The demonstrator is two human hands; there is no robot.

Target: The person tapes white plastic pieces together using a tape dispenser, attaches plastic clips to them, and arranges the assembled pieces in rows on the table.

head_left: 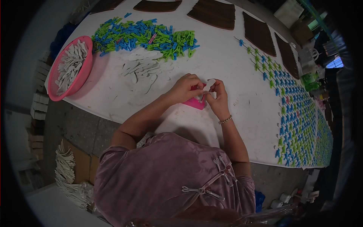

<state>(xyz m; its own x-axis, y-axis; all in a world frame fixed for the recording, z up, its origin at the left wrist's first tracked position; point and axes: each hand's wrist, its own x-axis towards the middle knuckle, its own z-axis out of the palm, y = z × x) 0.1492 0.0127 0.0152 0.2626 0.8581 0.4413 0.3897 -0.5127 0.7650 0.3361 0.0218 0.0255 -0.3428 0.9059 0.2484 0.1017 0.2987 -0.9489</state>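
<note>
At the near edge of the white table, my left hand (186, 87) is closed, its fingertips bent over a small red part; exactly what they pinch is hidden. Facing it, my right hand (218, 99) grips a flat white strip (210, 84) with a rounded end, thumb and fingers pressed together. Between and below both hands sits a bright pink block or holder (194, 103), partly covered by the left hand. Beyond the left hand lies a loose pile of similar pale strips (140, 65).
A pink basket (89, 56) holding white strips stands at the left. Blue and green clothespins (132, 36) are heaped at the back; more clothespins (297, 121) lie in rows at the right. Dark brown mats (211, 14) line the far edge.
</note>
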